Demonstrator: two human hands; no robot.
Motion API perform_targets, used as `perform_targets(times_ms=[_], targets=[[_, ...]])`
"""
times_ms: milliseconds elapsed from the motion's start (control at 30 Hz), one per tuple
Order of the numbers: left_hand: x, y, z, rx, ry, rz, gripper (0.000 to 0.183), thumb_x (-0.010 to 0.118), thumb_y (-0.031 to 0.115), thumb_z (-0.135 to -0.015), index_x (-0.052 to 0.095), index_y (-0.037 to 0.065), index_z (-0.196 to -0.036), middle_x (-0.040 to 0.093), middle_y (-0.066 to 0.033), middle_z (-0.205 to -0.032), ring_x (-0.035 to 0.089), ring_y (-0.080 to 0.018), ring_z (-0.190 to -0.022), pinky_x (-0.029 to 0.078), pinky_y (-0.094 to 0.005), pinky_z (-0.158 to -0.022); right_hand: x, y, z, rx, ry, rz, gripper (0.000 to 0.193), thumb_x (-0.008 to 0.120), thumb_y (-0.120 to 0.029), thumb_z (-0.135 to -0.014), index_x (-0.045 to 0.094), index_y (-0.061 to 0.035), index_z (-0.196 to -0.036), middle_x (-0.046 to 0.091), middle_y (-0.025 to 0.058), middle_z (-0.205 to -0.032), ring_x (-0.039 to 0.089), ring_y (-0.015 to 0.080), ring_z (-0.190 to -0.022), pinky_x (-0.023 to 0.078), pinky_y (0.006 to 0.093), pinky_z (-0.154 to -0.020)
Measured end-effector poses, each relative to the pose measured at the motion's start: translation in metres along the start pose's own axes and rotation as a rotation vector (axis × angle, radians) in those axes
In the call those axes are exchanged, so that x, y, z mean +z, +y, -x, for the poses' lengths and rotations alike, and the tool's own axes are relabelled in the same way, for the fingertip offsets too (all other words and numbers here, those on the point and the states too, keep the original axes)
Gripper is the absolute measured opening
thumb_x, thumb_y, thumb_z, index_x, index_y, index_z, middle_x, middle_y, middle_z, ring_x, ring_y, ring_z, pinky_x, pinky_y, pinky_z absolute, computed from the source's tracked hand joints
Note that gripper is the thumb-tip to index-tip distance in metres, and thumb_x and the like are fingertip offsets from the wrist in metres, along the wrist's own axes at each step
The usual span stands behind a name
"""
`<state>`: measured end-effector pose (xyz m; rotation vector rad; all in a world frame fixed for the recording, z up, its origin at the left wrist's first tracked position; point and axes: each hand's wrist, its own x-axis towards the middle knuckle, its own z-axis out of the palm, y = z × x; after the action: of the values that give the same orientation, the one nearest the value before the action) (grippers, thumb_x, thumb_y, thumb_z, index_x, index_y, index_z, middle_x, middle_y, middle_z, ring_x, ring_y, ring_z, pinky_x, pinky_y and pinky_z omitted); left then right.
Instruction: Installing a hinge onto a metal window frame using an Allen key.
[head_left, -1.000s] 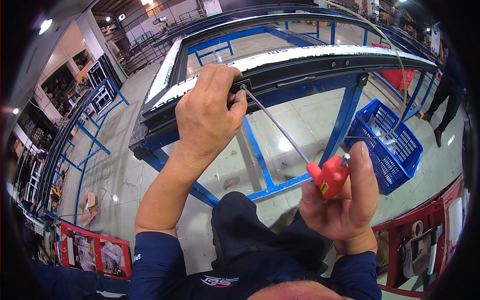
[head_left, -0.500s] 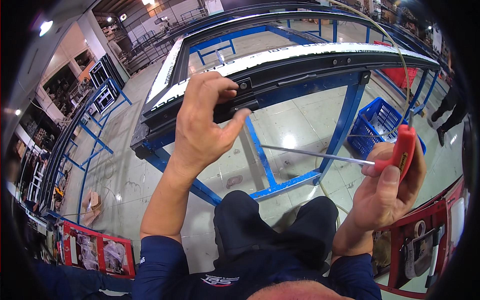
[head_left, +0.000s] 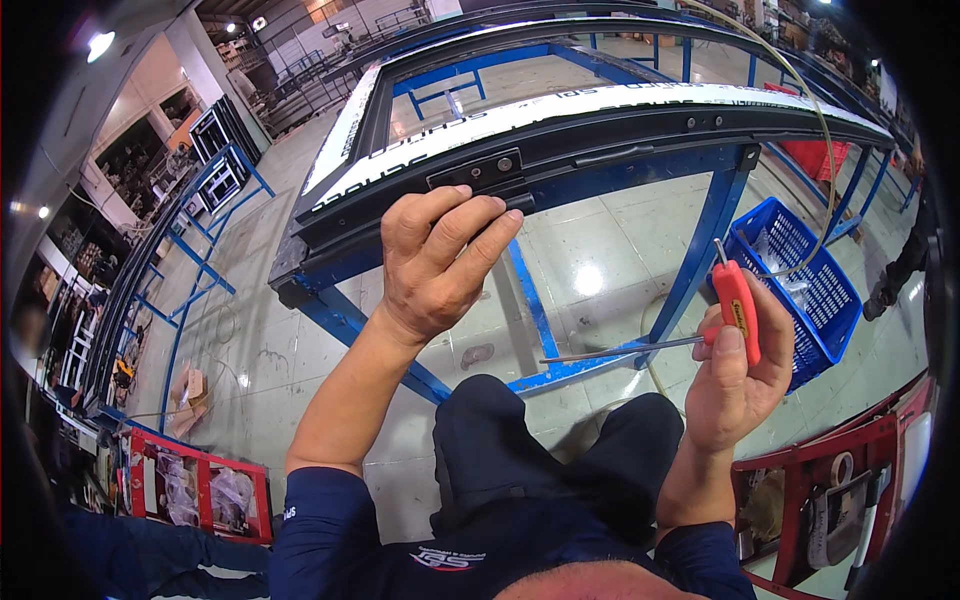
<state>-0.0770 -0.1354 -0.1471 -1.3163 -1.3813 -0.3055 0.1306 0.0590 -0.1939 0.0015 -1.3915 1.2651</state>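
My left hand (head_left: 435,255) lies at the near edge of a black metal frame (head_left: 340,220), its fingers bent against the lower profile and its thumb hidden. Just above the fingertips, a dark plate with round screws (head_left: 490,168) sits in the frame's side. In my right hand (head_left: 740,375) is a hex key with a red T-shaped handle (head_left: 738,312). Its long shaft points left, away from the frame, and a short tip sticks up from the handle's top.
The frame, with white printed film on top, rests on a blue steel stand (head_left: 700,240). A blue plastic basket (head_left: 800,285) stands on the floor at right. Red racks (head_left: 200,480) flank me, and a hose (head_left: 815,90) hangs at the right. Another person's leg (head_left: 900,265) shows far right.
My left hand has turned over, its fingers bending down onto the frame's edge below the plate. My right hand has moved down and left with the hex key.
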Motion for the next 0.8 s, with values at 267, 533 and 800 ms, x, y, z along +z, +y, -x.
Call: perform_targets(times_ms=[267,533,800], targets=[[-0.027,0.024,0.004,-0.097,0.086,0.259,0.032,0.080,0.012,-0.074,0.075,0.015,-0.106,0.066,-0.0025,-0.113,0.059,-0.0239,-0.111,0.047,-0.0390,-0.089,-0.005,0.006,0.009,0.089,-0.002,-0.122,0.044,0.067,-0.012,-0.091,0.058,0.0044,-0.130,0.066,0.0123,-0.107,0.060,0.0094,-0.077,0.051,0.0213,-0.066],[-0.084,0.117,-0.037,-0.407,0.383,1.931,0.016,0.076,0.016,-0.086,0.074,0.001,-0.092,0.067,-0.0206,-0.108,0.067,-0.0321,-0.099,0.056,-0.0389,-0.086,-0.002,0.024,0.020,0.225,0.071,-0.284,0.045,0.063,-0.019,-0.095,0.056,0.0052,-0.131,0.062,0.0071,-0.082,0.055,0.0086,-0.066,0.044,0.0208,-0.055],[-0.041,0.138,-0.026,-0.279,0.266,2.521,0.019,0.078,0.017,-0.090,0.073,0.004,-0.102,0.064,-0.0140,-0.108,0.064,-0.0223,-0.092,0.055,-0.0311,-0.088,-0.014,0.037,0.037,0.236,0.173,-0.421,0.046,0.057,-0.018,-0.102,0.046,0.0044,-0.141,0.064,0.0070,-0.091,0.057,0.0112,-0.073,0.048,0.0281,-0.063]])
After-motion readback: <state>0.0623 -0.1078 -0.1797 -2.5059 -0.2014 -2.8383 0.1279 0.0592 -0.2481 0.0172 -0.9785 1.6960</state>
